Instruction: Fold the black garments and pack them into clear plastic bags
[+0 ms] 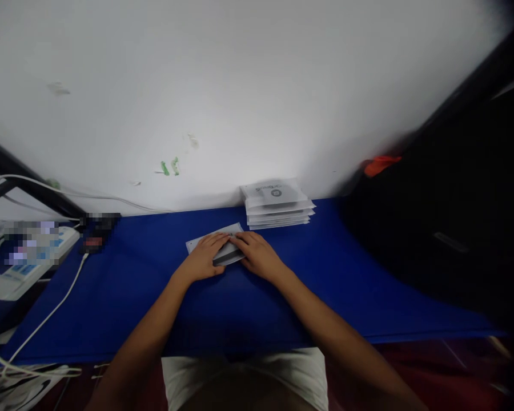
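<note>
Now, beyond the front edge of the blue desk [248, 314], the left hand [204, 256] and the right hand [260, 254] rest their fingers on a white packet [228, 249], nearer to the back edge; whether each grip is pinching it, I cannot tell. Farther, along the back edge, lies a stack of similar packets [278, 197]

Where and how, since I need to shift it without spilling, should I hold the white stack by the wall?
The white stack is probably best gripped by its left and right sides, coming from the front: the wall stands close behind, and uneven right edges suggest loose layers, so press down on top too.
</note>
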